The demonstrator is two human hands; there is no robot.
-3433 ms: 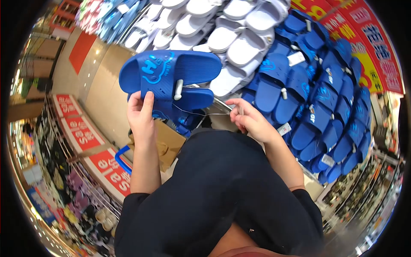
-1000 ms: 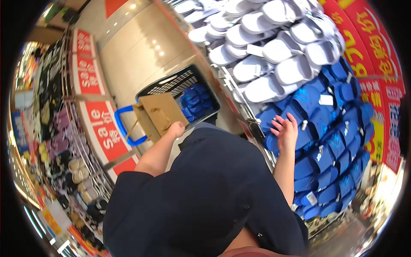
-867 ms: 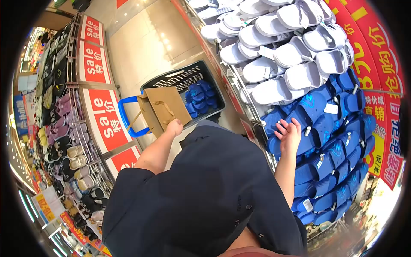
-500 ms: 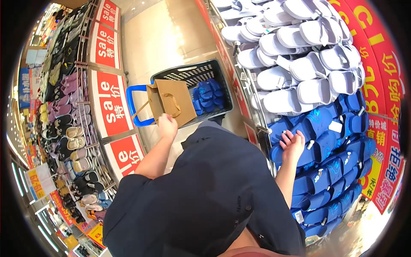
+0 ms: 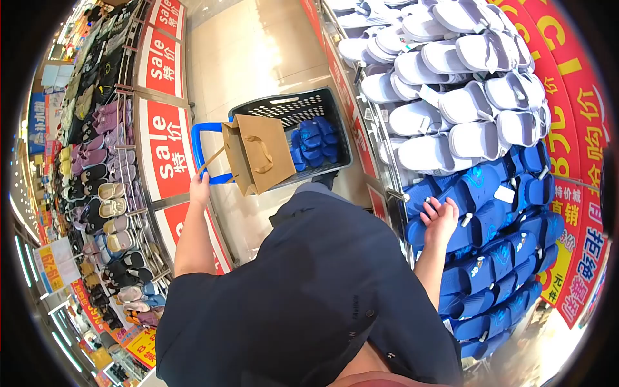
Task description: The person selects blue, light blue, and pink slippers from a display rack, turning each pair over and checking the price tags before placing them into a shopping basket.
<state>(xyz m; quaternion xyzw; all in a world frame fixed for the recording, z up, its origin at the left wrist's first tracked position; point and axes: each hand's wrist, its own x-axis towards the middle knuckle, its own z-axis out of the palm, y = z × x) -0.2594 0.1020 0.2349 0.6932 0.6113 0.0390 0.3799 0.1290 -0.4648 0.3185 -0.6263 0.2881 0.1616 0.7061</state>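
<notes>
A shoe shop: blue rubber slippers [image 5: 509,258] and white rubber slippers [image 5: 451,97] are hanging in rows, and red sale signs [image 5: 162,147] are fronting wire shoe racks [image 5: 103,174].

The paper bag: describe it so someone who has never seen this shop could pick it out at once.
Beside the tall rack of white slippers stands a black basket with a blue handle. The paper bag leans at its near edge, by that handle. It is the only plain brown thing there, next to blue slippers in the basket.

Left hand [image 5: 200,188] outstretched — right hand [image 5: 440,220] extended, fingers loose.
</notes>
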